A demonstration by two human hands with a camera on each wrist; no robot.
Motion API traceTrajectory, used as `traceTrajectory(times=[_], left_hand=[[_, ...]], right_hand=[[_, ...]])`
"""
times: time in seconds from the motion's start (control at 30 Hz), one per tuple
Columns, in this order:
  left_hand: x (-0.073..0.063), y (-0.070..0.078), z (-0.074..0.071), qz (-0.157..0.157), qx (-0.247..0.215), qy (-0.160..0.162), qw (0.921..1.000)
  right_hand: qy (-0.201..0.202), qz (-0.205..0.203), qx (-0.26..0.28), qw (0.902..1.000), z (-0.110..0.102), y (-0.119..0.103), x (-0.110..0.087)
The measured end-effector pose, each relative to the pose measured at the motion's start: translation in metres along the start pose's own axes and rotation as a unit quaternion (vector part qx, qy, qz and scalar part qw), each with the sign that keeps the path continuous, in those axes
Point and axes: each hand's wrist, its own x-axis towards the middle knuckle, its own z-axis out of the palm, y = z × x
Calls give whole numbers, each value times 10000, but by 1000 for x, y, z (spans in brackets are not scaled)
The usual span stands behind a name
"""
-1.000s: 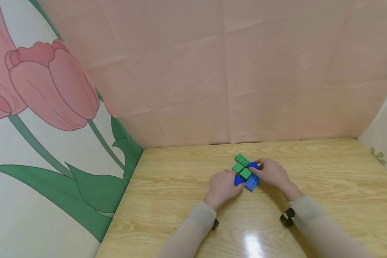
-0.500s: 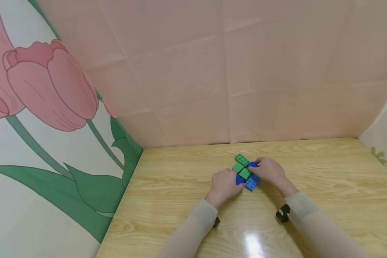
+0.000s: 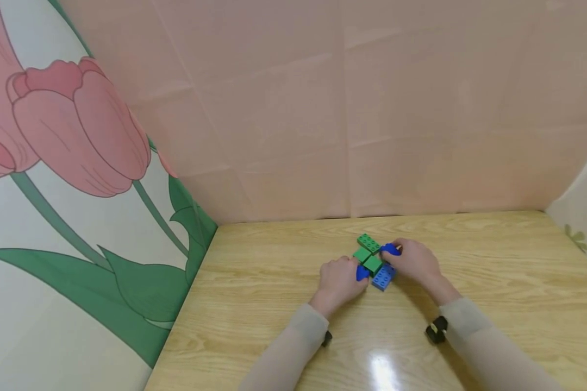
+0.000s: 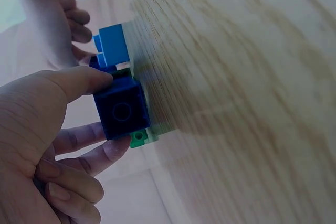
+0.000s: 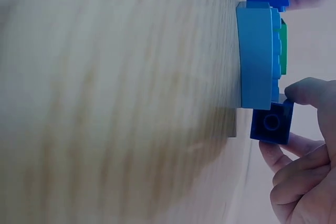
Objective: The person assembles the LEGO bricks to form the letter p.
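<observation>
My left hand (image 3: 339, 282) pinches a dark blue toy brick (image 4: 123, 111) between thumb and fingers, at the near left of a small cluster of bricks. Across from it, my right hand (image 3: 417, 265) pinches another dark blue brick (image 5: 272, 122), its hollow end facing the right wrist camera. Between the hands are two smooth-topped green blocks (image 3: 373, 264). A lighter blue studded brick (image 3: 383, 277) lies on the cluster's near right side, and a green studded brick (image 3: 369, 243) lies at its far end.
The bricks lie on a wood-grain table (image 3: 254, 282), toward its back edge. Behind it hangs a pinkish cloth (image 3: 293, 136); a panel with printed tulips (image 3: 78, 130) stands on the left. Black wrist cameras (image 3: 436, 329) sit under the cuffs.
My right hand has shifted slightly right with its dark blue brick, which now sits a little farther from the green blocks. My left hand stays nearly where it was.
</observation>
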Motion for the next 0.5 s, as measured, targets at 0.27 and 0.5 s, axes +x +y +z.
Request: traceTrajectory(times=[0.27,0.5], left_hand=[[-6,-4,-5,-8,-188,96,9998],[-12,-8,-7,-27,-775,176,9968]], right_hand=[[133,7,3,9999,-5,3,-6],[331,-248,280,9988,-11,9,-19]])
